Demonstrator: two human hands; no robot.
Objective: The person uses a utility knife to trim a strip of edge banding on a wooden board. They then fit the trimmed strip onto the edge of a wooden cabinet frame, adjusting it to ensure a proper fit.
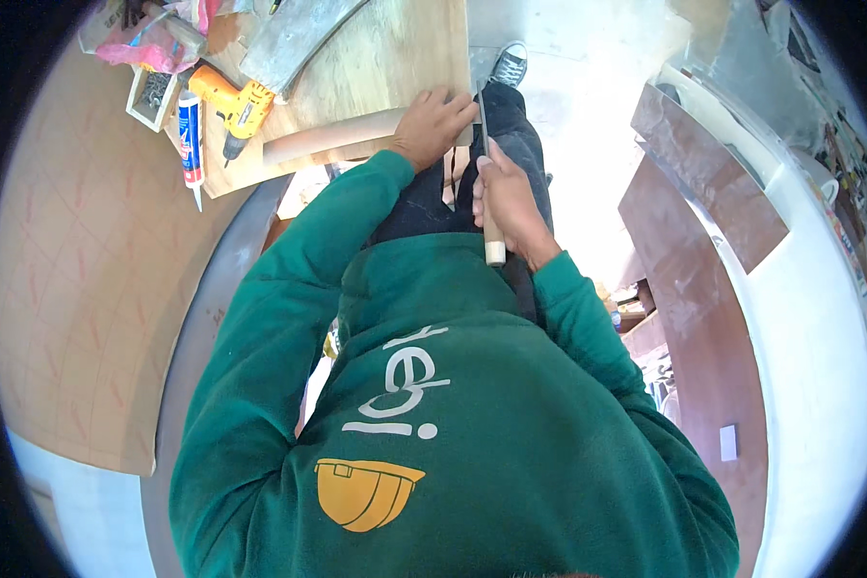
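a slim hand tool with a pale wooden handle and a narrow metal blade sits in the right hand, the fingers closed round the handle. its blade points away from the body, just off the right edge of the worktop, close by the left fingertips; whether it touches anything there i cannot tell. the left hand lies over the right end of a light brown strip, fingers bent; whether it grips or only presses is unclear. that strip runs along the worktop's near edge.

toward the near left corner lies a yellow drill, and beside it a glue tube, nozzle toward the person. a small white box of metal bits is at the left edge, a grey flat piece near the far edge. left of the worktop stands a big brown sheet; well to the right are dark brown boards.
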